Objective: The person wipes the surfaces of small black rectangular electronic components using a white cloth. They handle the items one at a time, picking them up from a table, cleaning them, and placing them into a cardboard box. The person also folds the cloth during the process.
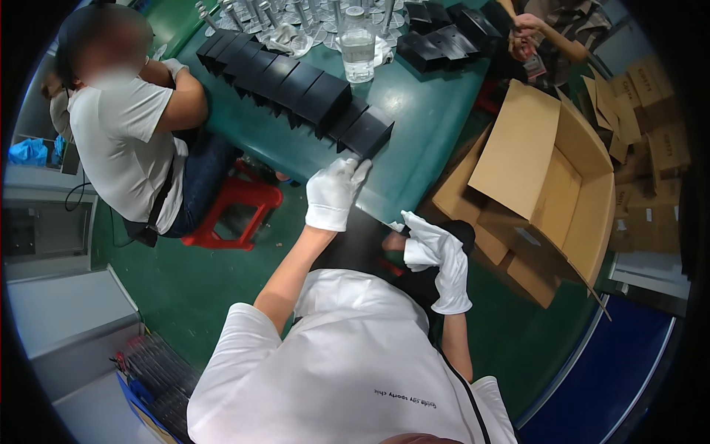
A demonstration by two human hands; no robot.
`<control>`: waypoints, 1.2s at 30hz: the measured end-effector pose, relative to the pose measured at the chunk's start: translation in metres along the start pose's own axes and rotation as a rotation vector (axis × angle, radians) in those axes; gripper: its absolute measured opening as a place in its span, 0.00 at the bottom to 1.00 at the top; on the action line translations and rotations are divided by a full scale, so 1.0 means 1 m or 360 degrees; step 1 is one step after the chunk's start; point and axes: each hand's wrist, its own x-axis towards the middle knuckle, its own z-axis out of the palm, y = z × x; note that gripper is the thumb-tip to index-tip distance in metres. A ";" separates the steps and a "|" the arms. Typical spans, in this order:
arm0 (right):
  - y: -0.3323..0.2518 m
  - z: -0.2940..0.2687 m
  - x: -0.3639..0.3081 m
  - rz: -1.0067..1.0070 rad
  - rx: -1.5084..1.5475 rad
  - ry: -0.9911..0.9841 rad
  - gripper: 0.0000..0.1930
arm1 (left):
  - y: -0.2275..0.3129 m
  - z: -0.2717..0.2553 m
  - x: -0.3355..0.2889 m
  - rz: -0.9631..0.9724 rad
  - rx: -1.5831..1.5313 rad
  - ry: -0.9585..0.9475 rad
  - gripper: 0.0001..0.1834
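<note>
My left hand (329,195), in a white glove, lies at the near edge of the green table with its fingers stretched out. Its fingertips are right at the closest black box (367,133), the end one of a long row of black boxes (285,80); I cannot tell if they touch it. At the table's near right corner, my right hand (446,272), also gloved in white, is closed on a crumpled white cloth (423,231). The folds of the cloth hide most of its fingers.
A clear jar of liquid (358,52) stands behind the row, near many metal posts on clear discs. More black boxes (444,46) lie at the far right. An open cardboard carton (518,159) stands right of the table. One person sits left on a red stool (235,211); another works far right.
</note>
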 end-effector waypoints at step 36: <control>-0.010 -0.072 0.099 -0.0860 0.0006 0.0449 0.19 | 0.106 0.044 0.026 -0.1436 -0.2268 -0.0493 0.13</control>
